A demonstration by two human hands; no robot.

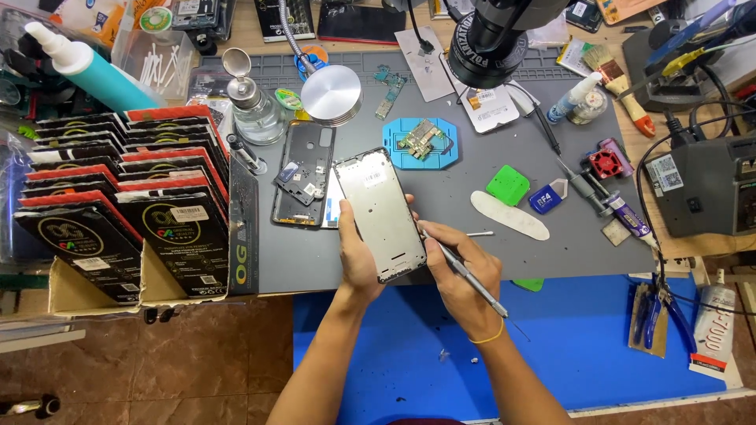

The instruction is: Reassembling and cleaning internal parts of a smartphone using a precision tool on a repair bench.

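A box of black and red packets (126,205) stands at the mat's left edge, with a glass pump bottle (250,106) and a teal bottle (87,67) behind it. Mid-mat lie a black phone back (303,173), a blue board holder (421,143), a green pick (508,185) and a white spudger (510,215). A brush (618,83) and a grey station (705,185) sit toward the right edge; blue pliers (654,311) lie near the front right corner.

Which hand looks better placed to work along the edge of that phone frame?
The right hand, probably: it grips the thin metal tool, whose tip touches the phone frame at its right edge. The left hand only holds the frame.
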